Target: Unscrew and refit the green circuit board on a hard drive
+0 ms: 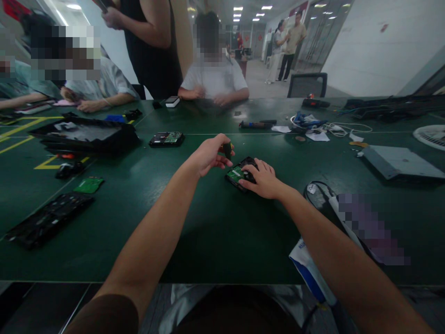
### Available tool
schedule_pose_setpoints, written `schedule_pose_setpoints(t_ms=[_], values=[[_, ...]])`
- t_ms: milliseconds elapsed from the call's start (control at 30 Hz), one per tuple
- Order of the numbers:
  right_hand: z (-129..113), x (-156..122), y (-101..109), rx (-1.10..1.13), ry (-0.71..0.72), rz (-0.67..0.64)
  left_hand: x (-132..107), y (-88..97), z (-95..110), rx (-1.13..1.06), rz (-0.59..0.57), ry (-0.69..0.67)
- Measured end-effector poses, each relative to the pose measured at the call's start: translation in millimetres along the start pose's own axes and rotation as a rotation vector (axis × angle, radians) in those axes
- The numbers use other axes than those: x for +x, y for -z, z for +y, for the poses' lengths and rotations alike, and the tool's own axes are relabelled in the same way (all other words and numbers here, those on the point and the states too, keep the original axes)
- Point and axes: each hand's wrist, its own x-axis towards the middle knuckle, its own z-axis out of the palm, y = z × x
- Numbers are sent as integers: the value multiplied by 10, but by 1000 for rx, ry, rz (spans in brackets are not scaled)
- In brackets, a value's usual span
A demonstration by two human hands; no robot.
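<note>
A black hard drive (239,173) with a green circuit board facing up lies on the green table (208,222) in front of me. My right hand (263,179) rests on its right side, fingers curled over it and holding it down. My left hand (210,154) is closed round the black handle of a screwdriver (227,150), held upright just above the drive's left end.
A second hard drive (167,139) lies further back, a black tray (83,134) at the left, a green board (89,185) and a black panel (48,219) nearer left. A grey case (399,162) sits right. Other people sit and stand across the table.
</note>
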Motion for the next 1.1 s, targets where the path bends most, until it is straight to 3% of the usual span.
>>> schedule_pose_setpoints(t_ms=[1100], values=[[5, 0, 2, -5, -2, 2, 7, 24, -11, -9, -18, -5]])
